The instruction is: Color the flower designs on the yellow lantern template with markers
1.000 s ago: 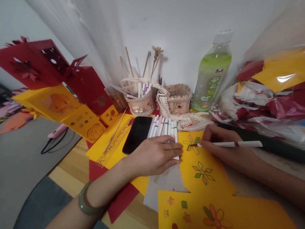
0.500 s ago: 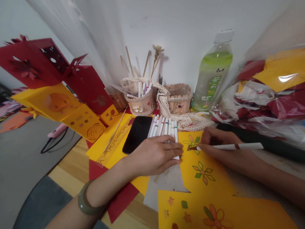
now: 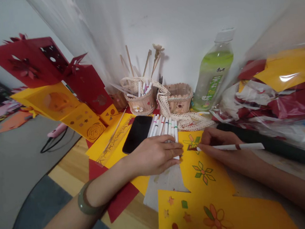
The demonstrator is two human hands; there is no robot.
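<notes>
My right hand [image 3: 219, 147] pinches a white marker with a brown band [image 3: 239, 146]. Its tip meets the upper flower drawn on the yellow paper [image 3: 219, 183], where one petal is brown. Below it on the same sheet is a second flower [image 3: 203, 173] with green and orange petals. My left hand [image 3: 158, 155] lies flat across a row of white markers [image 3: 166, 124], fingers stretched out and their tips at the paper's left edge. A black phone [image 3: 137, 133] rests just left of the markers.
Behind stand a wooden cup of pens [image 3: 141, 104], a small wooden basket [image 3: 179, 99], lace ribbon [image 3: 193, 121] and a green drink bottle [image 3: 214, 73]. Red and yellow paper boxes [image 3: 81, 88] rise at left. A plastic bag of paper scraps [image 3: 281, 89] sits at right.
The marker in my right hand has shifted very slightly, and the brown petal looks a little more filled. My left hand stays in place.
</notes>
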